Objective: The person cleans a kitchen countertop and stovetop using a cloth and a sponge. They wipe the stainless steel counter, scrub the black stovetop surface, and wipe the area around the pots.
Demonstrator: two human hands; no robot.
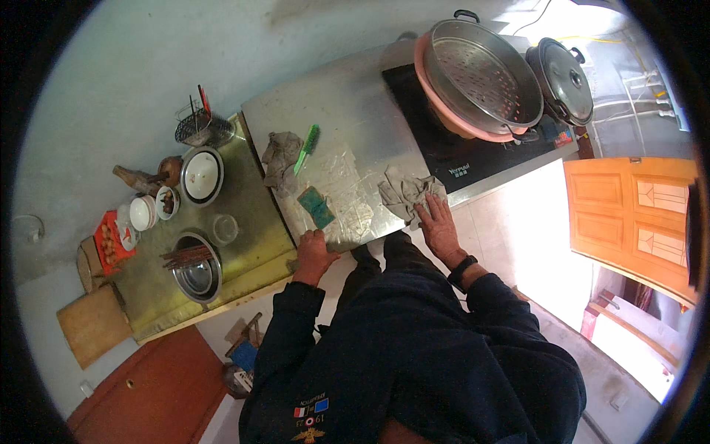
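Note:
My right hand (pixel 438 225) lies with its fingers on a crumpled grey cloth (pixel 409 195) at the front right of the metal worktop (pixel 355 94). My left hand (pixel 315 256) rests on the worktop's front edge, its fingers bent over the rim; whether they grip it, I cannot tell. Just beyond those fingers lies a green scouring pad (pixel 316 206). A green-handled brush (pixel 308 149) and a darker crumpled cloth (pixel 281 158) are farther back on the left. Wet, shiny patches cover the metal between the hands.
On the right, a perforated steel steamer (pixel 471 69) sits in a pink basin (pixel 424 66) on a black cooktop (pixel 438 150), beside a lidded pot (pixel 568 83). The left counter (pixel 249 222) holds a steel bowl (pixel 216 277) with brown sticks, several bowls and a wire utensil basket (pixel 197 127).

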